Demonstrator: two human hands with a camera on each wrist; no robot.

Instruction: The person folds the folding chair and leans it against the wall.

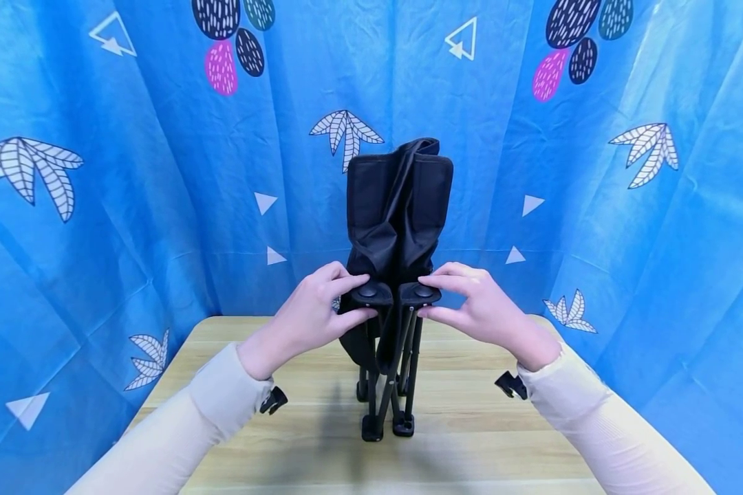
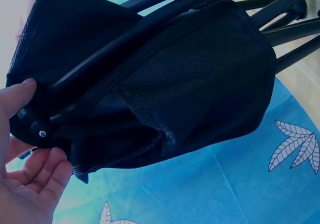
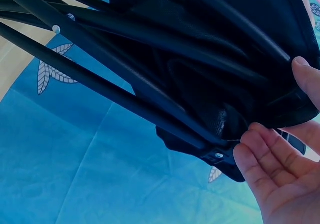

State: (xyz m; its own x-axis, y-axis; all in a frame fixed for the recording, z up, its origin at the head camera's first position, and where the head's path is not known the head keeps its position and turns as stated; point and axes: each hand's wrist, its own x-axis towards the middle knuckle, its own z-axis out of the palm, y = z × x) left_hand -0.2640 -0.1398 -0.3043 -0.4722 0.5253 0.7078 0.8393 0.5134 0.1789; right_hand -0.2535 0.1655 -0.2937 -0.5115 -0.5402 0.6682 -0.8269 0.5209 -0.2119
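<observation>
A black folding camp chair (image 1: 371, 196) stands upright and mostly folded in the middle of the head view, its cloth back bunched at the top. Its thin metal legs (image 1: 386, 392) stand close together on black plastic feet. My left hand (image 1: 312, 306) pinches the left front corner of the seat between thumb and fingers. On the other side, my right hand (image 1: 479, 302) pinches the right front corner the same way. In the left wrist view a mesh-edged cloth pocket (image 2: 195, 79) hangs beside the tubes. Riveted, crossing tubes (image 3: 115, 44) show in the right wrist view.
Under the chair is a light wooden table (image 1: 501, 433) with rounded back corners. A blue patterned curtain (image 1: 272, 172) surrounds it at the back and sides. Black strap buckles (image 1: 510, 385) stick out at both wrists.
</observation>
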